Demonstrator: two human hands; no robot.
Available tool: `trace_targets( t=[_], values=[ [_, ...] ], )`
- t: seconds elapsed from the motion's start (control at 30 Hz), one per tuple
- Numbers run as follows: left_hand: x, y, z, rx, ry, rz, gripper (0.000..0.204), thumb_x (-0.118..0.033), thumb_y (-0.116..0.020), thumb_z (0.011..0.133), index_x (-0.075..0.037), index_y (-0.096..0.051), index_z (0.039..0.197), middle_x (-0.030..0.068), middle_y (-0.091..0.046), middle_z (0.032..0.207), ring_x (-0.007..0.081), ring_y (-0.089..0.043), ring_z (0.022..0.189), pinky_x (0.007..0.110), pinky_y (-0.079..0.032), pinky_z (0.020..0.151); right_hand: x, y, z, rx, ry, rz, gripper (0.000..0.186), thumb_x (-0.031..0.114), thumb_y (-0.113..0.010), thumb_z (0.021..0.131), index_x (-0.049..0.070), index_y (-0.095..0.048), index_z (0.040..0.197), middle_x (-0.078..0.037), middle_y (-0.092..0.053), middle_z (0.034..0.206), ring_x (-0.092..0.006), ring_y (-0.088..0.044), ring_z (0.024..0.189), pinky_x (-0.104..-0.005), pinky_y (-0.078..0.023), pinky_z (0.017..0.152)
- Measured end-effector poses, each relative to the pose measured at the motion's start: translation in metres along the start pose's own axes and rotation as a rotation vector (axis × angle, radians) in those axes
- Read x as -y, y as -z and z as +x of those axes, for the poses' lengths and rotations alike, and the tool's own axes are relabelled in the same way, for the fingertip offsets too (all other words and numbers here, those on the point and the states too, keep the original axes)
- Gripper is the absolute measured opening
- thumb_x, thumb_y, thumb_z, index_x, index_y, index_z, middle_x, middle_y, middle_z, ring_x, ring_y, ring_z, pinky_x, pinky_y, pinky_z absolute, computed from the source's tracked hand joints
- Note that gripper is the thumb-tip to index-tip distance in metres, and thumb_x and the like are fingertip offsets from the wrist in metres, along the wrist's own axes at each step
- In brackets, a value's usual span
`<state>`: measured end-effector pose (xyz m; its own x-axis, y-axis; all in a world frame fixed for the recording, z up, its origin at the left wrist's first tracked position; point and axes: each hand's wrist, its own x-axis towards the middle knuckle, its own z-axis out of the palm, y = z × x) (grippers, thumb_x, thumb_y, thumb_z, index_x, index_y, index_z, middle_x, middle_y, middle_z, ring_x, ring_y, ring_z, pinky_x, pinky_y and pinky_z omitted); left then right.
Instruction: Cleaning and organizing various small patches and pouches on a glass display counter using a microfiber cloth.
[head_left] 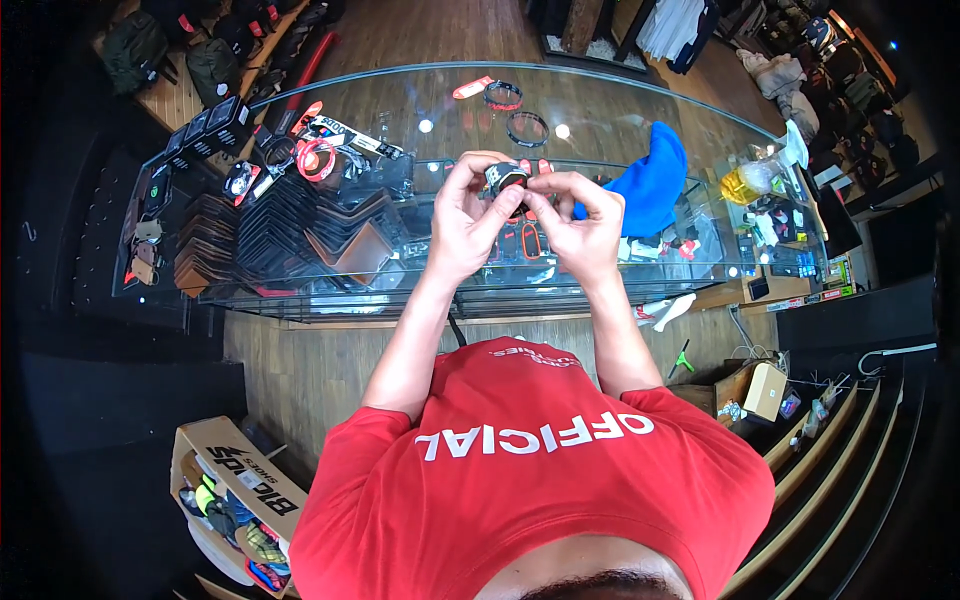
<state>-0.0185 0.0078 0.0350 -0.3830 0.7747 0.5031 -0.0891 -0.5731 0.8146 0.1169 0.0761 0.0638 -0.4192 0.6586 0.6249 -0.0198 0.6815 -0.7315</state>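
My left hand [465, 220] and my right hand [582, 225] meet above the glass display counter [700, 263], both gripping a small dark, rounded item with white and tan parts [505, 180]; my thumbs press on its front, and exactly what it is I cannot make out. Just right of my right hand lies a blue cloth [652, 185]. Two dark rings [527, 115] lie on the glass beyond my hands. To the left are red and white straps [316, 160], and under the glass are stacks of dark flat goods [237, 245] and small orange-edged items [530, 242].
Black boxes [208, 135] stand at the counter's left end, a yellow item [738, 185] at its right. A cardboard box [235, 470] of goods is at lower left. Wooden shelving [800, 500] and a small box [765, 390] are at lower right. Bags [140, 55] line the back left.
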Motion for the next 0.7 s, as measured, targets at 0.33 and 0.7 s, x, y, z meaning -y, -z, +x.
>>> trace_targets(
  t=[0.33,0.7],
  values=[
    [0.002,0.001,-0.005,-0.066,0.016,-0.115,0.02,-0.002,-0.064,0.09,-0.001,-0.055,0.108,0.002,-0.055,0.098,0.0093,-0.051,0.095,0.026,-0.042,0.087,0.0,0.002,-0.001,0.036,0.136,-0.039,0.016,-0.005,-0.076,0.072,0.001,-0.072,0.086,-0.003,-0.067,0.071,-0.006,-0.052,0.056,-0.0212,-0.039,0.051],
    [0.015,-0.015,-0.013,-0.183,-0.102,-0.187,0.019,-0.005,-0.056,0.096,-0.001,-0.047,0.112,0.0177,-0.059,0.122,0.0202,-0.06,0.108,0.033,-0.045,0.097,0.011,-0.009,-0.003,-0.121,-0.017,0.021,0.016,-0.002,-0.074,0.072,0.005,-0.072,0.085,-0.004,-0.071,0.076,-0.0092,-0.047,0.049,-0.0279,-0.047,0.073]
  ],
)
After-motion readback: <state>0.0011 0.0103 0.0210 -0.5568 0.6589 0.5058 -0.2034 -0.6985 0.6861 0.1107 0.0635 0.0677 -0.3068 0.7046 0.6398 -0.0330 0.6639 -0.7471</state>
